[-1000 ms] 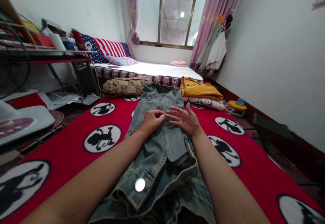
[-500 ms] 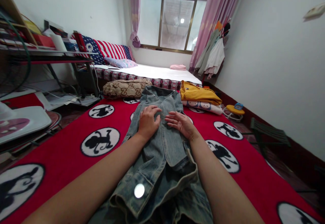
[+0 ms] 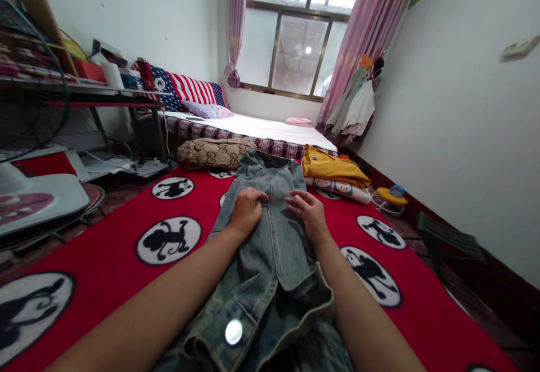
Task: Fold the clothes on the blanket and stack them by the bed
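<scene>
A faded blue denim jacket (image 3: 291, 248) lies lengthwise in front of me, narrowed, with its collar end far off and a rumpled hem close to me. One round metal button (image 3: 233, 332) shines on the near band. My left hand (image 3: 248, 211) rests on the jacket left of the centre seam; its fingers are curled in, pinching the cloth. Over the right side is my right hand (image 3: 310, 211), its fingers apart and loosely bent, with nothing held. Beneath the jacket spreads a red blanket (image 3: 122, 242) with black figures in white circles.
Beyond the collar sits a rolled tan patterned bundle (image 3: 217, 153), left of a folded yellow garment (image 3: 335, 166) on a pale folded cloth (image 3: 337, 187). A cluttered desk (image 3: 101, 96) stands left. On the right are a yellow stool (image 3: 391, 196) and a dark folding stool (image 3: 449, 237).
The view has tilted up slightly. My left hand's fingers have curled in on the denim. My right hand has lifted a little, its fingers still apart. The jacket lies much the same.
</scene>
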The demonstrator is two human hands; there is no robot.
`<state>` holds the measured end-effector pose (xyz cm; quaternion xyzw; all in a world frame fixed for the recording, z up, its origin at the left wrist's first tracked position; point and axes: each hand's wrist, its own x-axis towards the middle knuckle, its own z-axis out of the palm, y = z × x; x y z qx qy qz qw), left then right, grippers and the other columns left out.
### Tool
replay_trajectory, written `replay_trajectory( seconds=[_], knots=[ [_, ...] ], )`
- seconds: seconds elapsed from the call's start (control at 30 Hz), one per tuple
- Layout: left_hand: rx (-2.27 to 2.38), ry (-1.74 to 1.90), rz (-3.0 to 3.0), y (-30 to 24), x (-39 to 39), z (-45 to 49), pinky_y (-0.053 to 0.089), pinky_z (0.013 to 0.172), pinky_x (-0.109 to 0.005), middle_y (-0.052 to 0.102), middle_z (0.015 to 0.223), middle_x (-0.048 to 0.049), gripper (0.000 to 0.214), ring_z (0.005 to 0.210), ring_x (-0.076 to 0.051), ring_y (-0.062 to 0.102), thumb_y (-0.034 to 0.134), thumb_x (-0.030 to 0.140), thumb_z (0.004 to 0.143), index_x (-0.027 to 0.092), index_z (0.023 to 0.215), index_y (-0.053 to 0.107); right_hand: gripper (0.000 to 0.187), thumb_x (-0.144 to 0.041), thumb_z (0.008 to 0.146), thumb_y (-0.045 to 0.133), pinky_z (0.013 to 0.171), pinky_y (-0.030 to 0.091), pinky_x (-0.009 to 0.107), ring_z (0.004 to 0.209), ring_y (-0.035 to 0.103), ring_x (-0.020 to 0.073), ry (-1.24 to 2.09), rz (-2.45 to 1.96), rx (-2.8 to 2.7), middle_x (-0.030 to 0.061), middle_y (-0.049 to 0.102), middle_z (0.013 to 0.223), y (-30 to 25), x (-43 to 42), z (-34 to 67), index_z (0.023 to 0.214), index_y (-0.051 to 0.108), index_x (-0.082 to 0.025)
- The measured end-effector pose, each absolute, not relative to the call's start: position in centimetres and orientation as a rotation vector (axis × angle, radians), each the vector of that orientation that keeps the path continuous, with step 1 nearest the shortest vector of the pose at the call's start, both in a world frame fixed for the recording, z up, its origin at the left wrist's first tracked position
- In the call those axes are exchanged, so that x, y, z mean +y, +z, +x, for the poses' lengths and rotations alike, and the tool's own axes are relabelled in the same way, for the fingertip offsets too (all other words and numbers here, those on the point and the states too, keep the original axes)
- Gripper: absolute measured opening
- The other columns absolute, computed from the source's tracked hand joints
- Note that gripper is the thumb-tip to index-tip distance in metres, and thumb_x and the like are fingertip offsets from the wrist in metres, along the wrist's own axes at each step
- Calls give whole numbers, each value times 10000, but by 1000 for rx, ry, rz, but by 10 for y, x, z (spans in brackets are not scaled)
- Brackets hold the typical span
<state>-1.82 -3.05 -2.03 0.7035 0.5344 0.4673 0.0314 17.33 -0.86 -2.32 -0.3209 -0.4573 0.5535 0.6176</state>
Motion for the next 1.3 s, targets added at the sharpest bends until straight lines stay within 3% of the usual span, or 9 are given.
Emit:
replay_trajectory(
  seconds=[0.13, 0.23, 0.33, 0.47, 0.73, 0.87, 0.97, 1.07, 1.3],
  knots=[
    [1697, 1531, 2067, -19, -29, -23, 510, 887, -345, 723, 909, -64, 323, 896, -210, 656, 498, 17, 719, 178, 841, 749, 163, -221, 697, 761, 675, 593, 253, 811, 705, 156, 1121, -764, -1041, 18, 709, 895, -24, -6, 177, 840, 685, -195],
    [1744, 1512, 2045, -20, -28, -25, 513, 888, -354, 728, 910, -71, 324, 887, -214, 660, 501, 14, 712, 168, 843, 754, 167, -215, 691, 753, 836, 568, 345, 879, 682, 182, 1025, -808, -1092, 24, 707, 878, -23, -7, 177, 850, 706, -204],
    [1785, 1460, 2076, -21, -27, -26, 515, 879, -346, 726, 911, -70, 331, 890, -214, 659, 502, 11, 712, 172, 847, 758, 254, -184, 686, 734, 1037, 442, 428, 1095, 608, 226, 867, -856, -1255, 53, 697, 1069, -19, -11, 172, 936, 730, -227],
    [1798, 1461, 2084, -20, -23, -32, 508, 896, -349, 727, 922, -82, 345, 910, -223, 657, 492, 8, 715, 158, 866, 763, 354, -147, 702, 698, 1160, 279, 416, 1266, 495, 218, 728, -847, -1536, 36, 621, 1282, -16, -16, 165, 1031, 730, -275],
    [1871, 1395, 2250, -14, -27, -34, 476, 947, -360, 667, 995, -82, 327, 1013, -232, 595, 514, 36, 761, 187, 925, 753, 338, -105, 754, 622, 1105, 382, 409, 1246, 551, 234, 482, -1091, -1945, 89, 600, 1334, -26, -12, 165, 1060, 728, -202],
    [1700, 1272, 2511, -11, -32, -32, 341, 1111, -394, 543, 1339, -78, 330, 1274, -249, 458, 569, 275, 874, 227, 1183, 674, 503, 1, 716, 558, 1121, 369, 384, 1278, 520, 212, 307, -1112, -1954, 100, 584, 1349, -25, -14, 164, 1168, 681, -184],
    [1533, 799, 2551, -17, -25, -37, 257, 1161, -419, 338, 1539, -105, 592, 1409, -253, 322, 508, 466, 919, 217, 1449, 422, 591, 69, 678, 484, 1130, 358, 365, 1306, 495, 203, 316, -1125, -2076, 98, 552, 1388, -23, -17, 165, 1176, 682, -181],
    [1513, 554, 2461, -25, -17, -43, 174, 1177, -480, 154, 1603, -119, 680, 1473, -254, 168, 395, 545, 950, 237, 1531, 222, 585, 53, 711, 479, 1150, 326, 365, 1361, 432, 210, 374, -1156, -2194, 106, 485, 1452, -22, -18, 166, 1218, 662, -174],
    [1534, 501, 2483, -26, -25, -43, 127, 1183, -488, 23, 1615, -134, 673, 1481, -308, 50, 469, 508, 940, 243, 1522, 262, 535, -172, 905, 478, 1141, 269, 551, 1458, 227, 293, 318, -1250, -2439, 93, 296, 1567, -30, -41, 159, 1432, 455, -259]
  ],
)
